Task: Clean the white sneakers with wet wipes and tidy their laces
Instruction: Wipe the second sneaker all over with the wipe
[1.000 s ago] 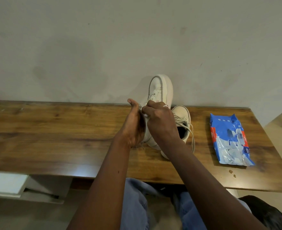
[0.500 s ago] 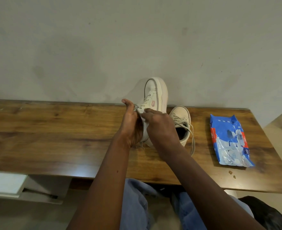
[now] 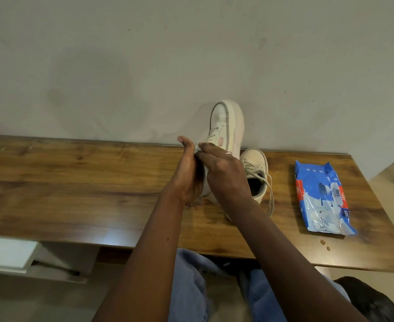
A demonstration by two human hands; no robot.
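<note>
One white sneaker (image 3: 226, 122) stands tipped up on its heel above the wooden table (image 3: 75, 182), toe pointing at the wall. My left hand (image 3: 187, 173) grips its near side. My right hand (image 3: 223, 175) presses a small white wet wipe (image 3: 197, 148) against the sneaker's laced upper, fingers closed on the wipe. The second white sneaker (image 3: 255, 173) rests flat on the table just right of my hands, its laces (image 3: 271, 196) loose and trailing toward me.
A blue and white pack of wet wipes (image 3: 321, 198) lies on the table's right part. The wall runs right behind the table. A white drawer unit (image 3: 10, 254) sits below the table's left front edge. My knees in blue jeans are under the front edge.
The held sneaker has turned, showing more of its laced upper and pink mark. My right hand has slid the wipe along it, and both hands have shifted slightly left.
</note>
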